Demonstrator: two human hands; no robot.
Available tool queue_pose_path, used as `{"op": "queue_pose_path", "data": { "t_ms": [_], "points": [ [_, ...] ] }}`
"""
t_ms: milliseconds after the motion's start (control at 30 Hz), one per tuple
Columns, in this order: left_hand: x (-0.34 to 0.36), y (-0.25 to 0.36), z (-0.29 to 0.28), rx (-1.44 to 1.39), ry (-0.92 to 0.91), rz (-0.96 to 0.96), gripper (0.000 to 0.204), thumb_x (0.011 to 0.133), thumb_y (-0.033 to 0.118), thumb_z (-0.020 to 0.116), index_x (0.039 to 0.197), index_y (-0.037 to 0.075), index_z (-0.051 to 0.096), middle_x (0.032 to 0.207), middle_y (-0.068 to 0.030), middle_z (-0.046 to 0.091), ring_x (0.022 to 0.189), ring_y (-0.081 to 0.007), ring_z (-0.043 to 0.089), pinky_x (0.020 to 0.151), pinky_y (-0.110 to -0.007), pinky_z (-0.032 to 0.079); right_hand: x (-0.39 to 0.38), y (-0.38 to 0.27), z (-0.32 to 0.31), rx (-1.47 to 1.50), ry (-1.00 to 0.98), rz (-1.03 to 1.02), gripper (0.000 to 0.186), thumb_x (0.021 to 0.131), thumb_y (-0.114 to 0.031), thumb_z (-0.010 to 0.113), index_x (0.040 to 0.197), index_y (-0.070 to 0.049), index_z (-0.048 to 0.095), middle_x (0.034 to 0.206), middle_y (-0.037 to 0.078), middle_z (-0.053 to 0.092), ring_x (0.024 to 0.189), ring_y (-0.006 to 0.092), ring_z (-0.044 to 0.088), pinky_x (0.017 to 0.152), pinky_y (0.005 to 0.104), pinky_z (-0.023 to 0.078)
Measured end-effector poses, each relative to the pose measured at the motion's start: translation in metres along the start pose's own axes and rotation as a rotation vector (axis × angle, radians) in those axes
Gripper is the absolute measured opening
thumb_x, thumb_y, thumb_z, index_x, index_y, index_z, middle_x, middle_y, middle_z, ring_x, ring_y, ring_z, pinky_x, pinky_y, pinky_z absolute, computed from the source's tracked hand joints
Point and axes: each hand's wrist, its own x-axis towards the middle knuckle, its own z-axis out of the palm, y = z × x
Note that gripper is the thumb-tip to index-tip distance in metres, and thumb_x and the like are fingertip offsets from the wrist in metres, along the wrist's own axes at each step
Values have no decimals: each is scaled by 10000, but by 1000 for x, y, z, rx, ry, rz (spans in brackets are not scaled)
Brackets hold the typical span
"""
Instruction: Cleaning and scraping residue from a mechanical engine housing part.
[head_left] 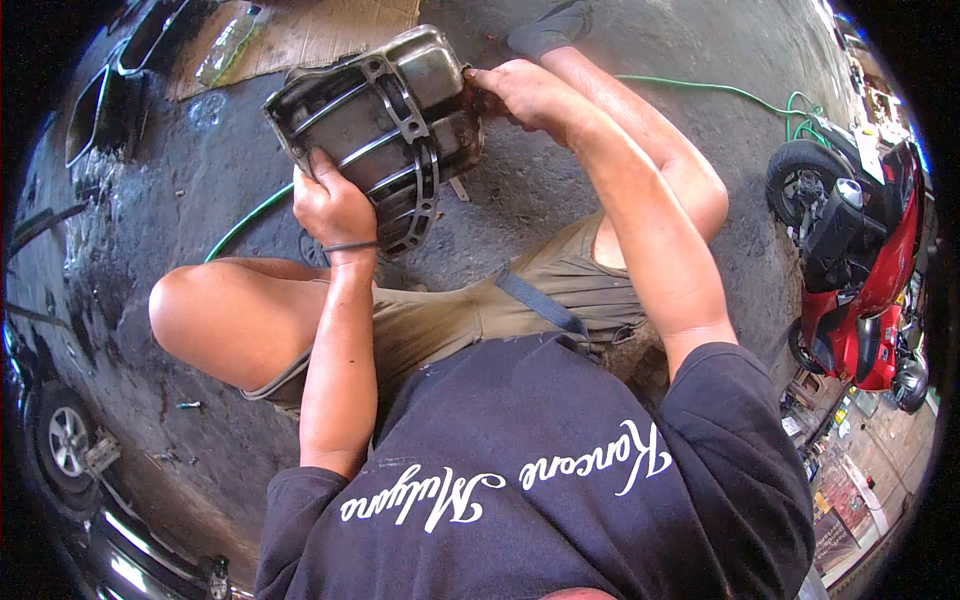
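A greasy metal oil pan [350, 125], with ribs and bolt holes along its flange, is held up tilted above my lap. My left hand [335, 212] is closed on its lower left edge, the thumb lying on the metal. Against the pan's right side, my right hand [520, 95] has its fingers bent and one fingertip at the metal. Dark shadow and grime hide what those fingers close on. A dark band circles my left wrist.
I sit cross-legged on a stained concrete floor [480, 235]. A green hose [700, 84] runs across it behind the pan. Cardboard [300, 40] with a plastic bottle [228, 48] lies at the far left. A red motorcycle [860, 330] stands on the right, a car wheel [68, 440] at left.
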Motion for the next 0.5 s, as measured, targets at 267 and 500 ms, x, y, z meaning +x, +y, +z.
{"op": "queue_pose_path", "data": {
  "t_ms": [267,500],
  "points": [
    [9,-9,4,-53,-66,-10,303,1012,204,490,1042,-63,631,885,-132,701,770,-180,607,746,-331,484,29,48,14,258,92,-416,426,968,-351,596,847,48,683,610,4,526,594,107,404,560,327,384],
    [18,-14,0,-72,-90,31,291,1013,204,490,1025,-47,636,868,-140,695,764,-191,602,737,-329,477,26,57,24,156,224,-612,402,946,-313,621,725,22,651,507,98,363,507,107,331,480,355,321]
  ]
}}
